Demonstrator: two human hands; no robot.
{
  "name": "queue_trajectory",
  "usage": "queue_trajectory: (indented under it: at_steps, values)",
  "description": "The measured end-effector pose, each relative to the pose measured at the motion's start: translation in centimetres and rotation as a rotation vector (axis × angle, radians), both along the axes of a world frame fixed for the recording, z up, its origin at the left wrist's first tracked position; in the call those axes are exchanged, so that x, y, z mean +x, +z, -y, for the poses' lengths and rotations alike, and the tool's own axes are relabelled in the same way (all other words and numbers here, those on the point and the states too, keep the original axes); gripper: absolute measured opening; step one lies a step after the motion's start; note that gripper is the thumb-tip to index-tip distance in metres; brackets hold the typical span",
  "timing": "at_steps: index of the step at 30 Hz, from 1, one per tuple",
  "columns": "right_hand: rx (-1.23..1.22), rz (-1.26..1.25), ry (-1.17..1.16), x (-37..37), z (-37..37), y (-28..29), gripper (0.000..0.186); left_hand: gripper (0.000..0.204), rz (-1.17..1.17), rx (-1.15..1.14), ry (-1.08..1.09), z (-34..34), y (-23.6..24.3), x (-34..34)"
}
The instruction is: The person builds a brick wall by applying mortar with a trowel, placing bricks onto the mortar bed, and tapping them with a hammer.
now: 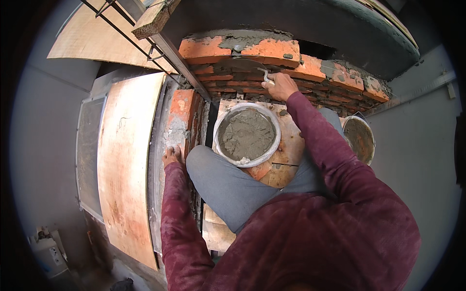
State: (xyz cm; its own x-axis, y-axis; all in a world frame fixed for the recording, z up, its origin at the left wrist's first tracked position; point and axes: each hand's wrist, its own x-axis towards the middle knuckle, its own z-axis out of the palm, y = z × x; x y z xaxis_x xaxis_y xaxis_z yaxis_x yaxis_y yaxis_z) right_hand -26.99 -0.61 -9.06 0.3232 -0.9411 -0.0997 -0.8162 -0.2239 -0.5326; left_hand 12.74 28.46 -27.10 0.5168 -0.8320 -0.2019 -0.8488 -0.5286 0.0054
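My right hand (281,87) is closed around the handle of a trowel (264,72), just in front of the brick wall (228,77). The trowel's blade reaches left along the wall's face, below the top bricks, and is hard to make out against them. On the low brick ledge at my left, my left hand (171,156) rests with its fingers apart, beside mortar-smeared bricks (182,109). Between my knees a round white bucket (275,127) holds grey mortar (246,133). Wet mortar (238,36) lies on top of the wall's upper bricks.
Under the bucket are wooden boards (290,145). A second bucket (359,138) with mortar residue stands beyond my right knee. Plywood sheets (128,160) lean along the left. Steel rebar (126,36) and a timber piece (153,22) jut in at the upper left.
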Motion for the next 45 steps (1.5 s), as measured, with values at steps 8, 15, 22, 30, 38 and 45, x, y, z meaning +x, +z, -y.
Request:
queue_trajectory:
  at_steps: [8,15,22,30,38,45]
  values:
    - [-0.208,-0.132,0.099,-4.9,-1.2,-3.1,0.036,0.051,-0.015,0.043,0.007,1.3,-0.3,-0.7]
    - [-0.353,-0.143,-0.009,-18.2,-1.0,1.7,0.036,0.049,-0.035,-0.043,0.021,1.3,-2.6,0.0]
    - [-0.098,-0.398,0.368,-16.7,-10.0,4.9,0.021,0.061,-0.890,-0.670,0.224,10.7,0.2,-3.5]
    - [-0.320,-0.519,0.607,-9.4,-9.0,-0.5,0.022,0.079,-0.647,-0.161,0.321,15.4,1.2,-14.2]
    - [-0.382,-0.636,0.653,-8.7,-7.8,0.3,0.021,0.043,-0.955,-0.560,0.174,13.9,1.2,-14.5]
    - [0.022,-0.572,0.548,-8.9,-12.7,-4.5,0.021,0.038,-1.071,-0.621,0.112,15.5,3.7,-19.7]
